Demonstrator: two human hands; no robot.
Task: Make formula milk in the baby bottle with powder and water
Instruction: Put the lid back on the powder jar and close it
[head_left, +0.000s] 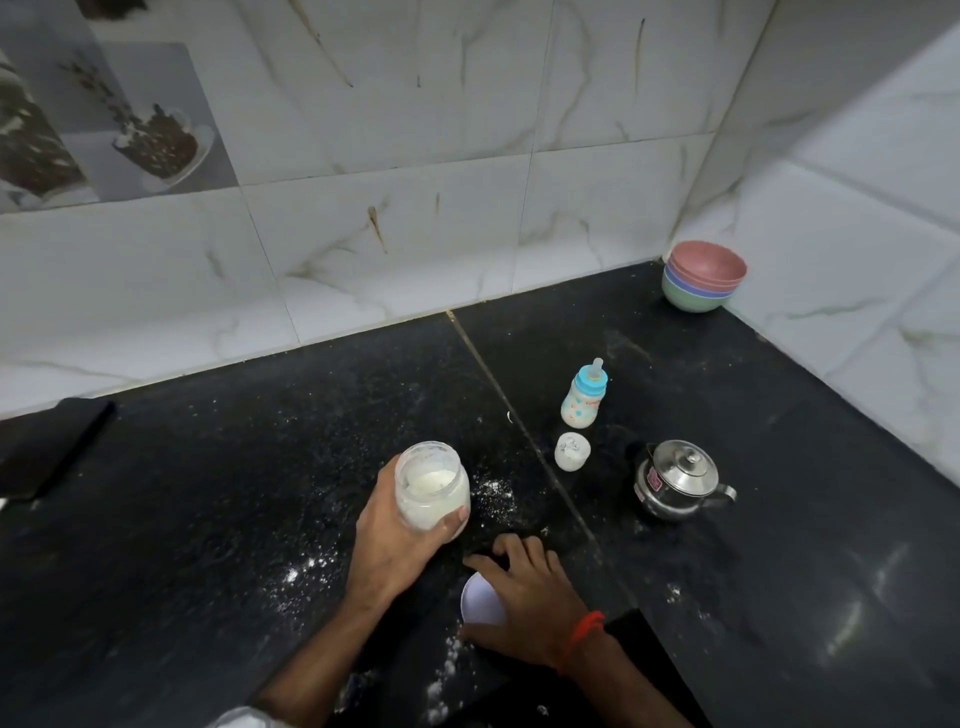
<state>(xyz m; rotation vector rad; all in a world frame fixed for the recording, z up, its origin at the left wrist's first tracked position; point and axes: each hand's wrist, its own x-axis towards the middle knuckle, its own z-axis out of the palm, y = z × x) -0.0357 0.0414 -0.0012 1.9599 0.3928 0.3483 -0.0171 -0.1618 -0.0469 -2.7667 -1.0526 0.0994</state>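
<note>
My left hand grips an open clear jar of white powder, held tilted just above the black counter. Near the counter's front edge my right hand curls over a white round lid, fingers and thumb around its rim. The baby bottle with a blue collar and teat stands upright farther back, white liquid inside it. Its clear cap stands just in front of it. A small steel kettle with its lid on sits to the right of the cap.
Spilled white powder dots the black counter around my hands. Stacked coloured bowls sit in the back right corner. A dark flat object lies at the left by the tiled wall.
</note>
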